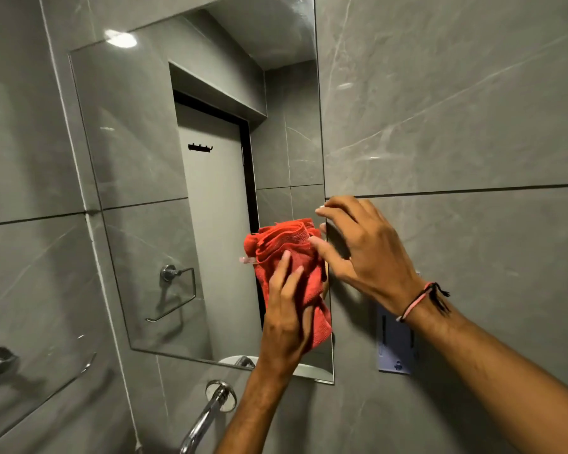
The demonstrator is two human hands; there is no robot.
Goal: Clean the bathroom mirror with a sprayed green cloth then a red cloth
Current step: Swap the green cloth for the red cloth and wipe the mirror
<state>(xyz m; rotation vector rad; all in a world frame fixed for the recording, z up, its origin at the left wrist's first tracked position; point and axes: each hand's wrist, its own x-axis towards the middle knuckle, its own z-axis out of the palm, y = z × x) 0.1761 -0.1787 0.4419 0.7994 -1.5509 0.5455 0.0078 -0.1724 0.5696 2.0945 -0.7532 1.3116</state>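
Observation:
The frameless bathroom mirror (pixel 151 178) hangs on the grey tiled wall and reflects a door and a towel ring. A bunched red cloth (pixel 286 247) is pressed against the mirror's lower right part. My left hand (pixel 287 319) grips the cloth from below, with two fingers laid flat on it. My right hand (pixel 368 247), with a thread bracelet on its wrist, rests with spread fingers on the mirror's right edge, its thumb touching the cloth. No green cloth is in view.
A chrome tap (pixel 210 411) sticks out of the wall just below the mirror. A chrome towel bar (pixel 0 362) is mounted at the lower left. A bluish wall holder (pixel 394 345) sits right of the mirror under my right forearm.

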